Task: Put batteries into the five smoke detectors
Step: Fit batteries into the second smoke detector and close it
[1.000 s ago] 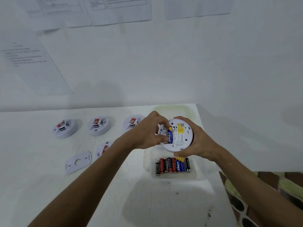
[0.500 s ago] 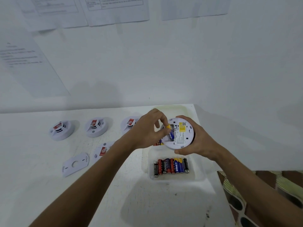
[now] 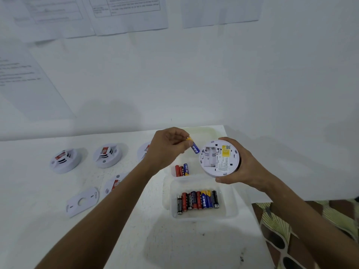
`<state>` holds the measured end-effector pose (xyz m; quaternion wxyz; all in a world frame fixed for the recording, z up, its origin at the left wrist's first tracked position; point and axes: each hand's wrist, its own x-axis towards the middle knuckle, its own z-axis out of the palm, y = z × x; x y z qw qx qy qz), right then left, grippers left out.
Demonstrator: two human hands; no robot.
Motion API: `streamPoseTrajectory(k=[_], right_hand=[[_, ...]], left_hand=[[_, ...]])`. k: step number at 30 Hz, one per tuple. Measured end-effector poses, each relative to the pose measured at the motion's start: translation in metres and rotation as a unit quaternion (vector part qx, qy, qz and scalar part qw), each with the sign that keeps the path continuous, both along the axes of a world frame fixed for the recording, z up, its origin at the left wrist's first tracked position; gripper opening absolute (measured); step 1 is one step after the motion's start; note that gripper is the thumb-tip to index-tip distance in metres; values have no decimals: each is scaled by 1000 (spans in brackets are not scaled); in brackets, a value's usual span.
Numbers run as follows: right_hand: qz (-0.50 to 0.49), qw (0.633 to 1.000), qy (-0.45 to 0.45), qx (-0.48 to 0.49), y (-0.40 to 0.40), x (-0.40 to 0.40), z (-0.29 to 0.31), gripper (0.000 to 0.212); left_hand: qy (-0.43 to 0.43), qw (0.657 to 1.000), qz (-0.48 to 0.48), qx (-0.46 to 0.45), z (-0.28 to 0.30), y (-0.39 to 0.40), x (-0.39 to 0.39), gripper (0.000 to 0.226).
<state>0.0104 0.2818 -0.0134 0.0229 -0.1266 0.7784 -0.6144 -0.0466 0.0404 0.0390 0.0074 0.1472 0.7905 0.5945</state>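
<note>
Head view: right hand (image 3: 241,167) grips a detector (image 3: 219,158), back up, its battery bay bare. Left hand (image 3: 169,147), at the detector's 9 o'clock, pinches a blue-yellow battery (image 3: 194,146) just clear of it. Spare batteries (image 3: 198,200) lie in a tray (image 3: 231,208) at 6 o'clock; 4 detectors (image 3: 65,161) rest leftward on the table (image 3: 116,220).

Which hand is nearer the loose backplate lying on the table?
Left. The left hand, pinching a battery, is up and right of the backplate; the right hand holds the detector farther right.
</note>
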Motion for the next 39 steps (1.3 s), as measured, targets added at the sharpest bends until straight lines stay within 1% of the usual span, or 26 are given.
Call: streamPoseTrajectory(k=[2, 3, 5, 7, 9, 13, 18, 20, 22, 28, 30, 32, 35, 39], right_hand=[[-11, 1000, -3, 2, 7, 4, -1, 96], [-17, 1000, -3, 3, 10, 5, -2, 95], [-27, 1000, -3, 6, 16, 8, -4, 95], [-32, 999, -6, 9, 19, 11, -6, 95], [-36, 999, -4, 12, 21, 13, -8, 96], [-40, 999, 0, 10, 22, 16, -12, 97], [-34, 999, 2, 5, 18, 18, -12, 96], [-31, 1000, 3, 1, 15, 18, -11, 96], [-26, 1000, 3, 1, 15, 20, -11, 97], [-19, 1000, 8, 9, 11, 27, -12, 96], [-22, 1000, 8, 9, 12, 30, -12, 96], [-28, 1000, 6, 2, 16, 34, -12, 96], [-40, 999, 8, 3, 26, 44, -12, 95], [-48, 999, 3, 18, 37, 58, -15, 90]], left_hand=[[-20, 1000, 23, 6, -7, 1, -7, 13], [-20, 999, 31, -25, -12, 2, -11, 13], [-7, 989, 26, -146, -26, 6, -17, 13], [5, 965, -5, -262, -38, 12, -21, 16], [-6, 944, -43, -327, -47, 18, -25, 20], [-19, 906, -75, -416, -59, 28, -30, 29], [9, 858, -106, -503, -65, 32, -32, 23], [20, 846, -107, -521, -64, 31, -31, 23], [29, 848, -107, -518, -63, 29, -30, 25], [83, 884, -97, -450, -44, 17, -5, 27], [87, 898, -90, -421, -38, 13, 8, 26], [88, 905, -89, -405, -35, 12, 22, 26], [82, 896, -121, -419, -38, 19, 42, 29], [60, 862, -198, -463, -48, 38, 58, 42]])
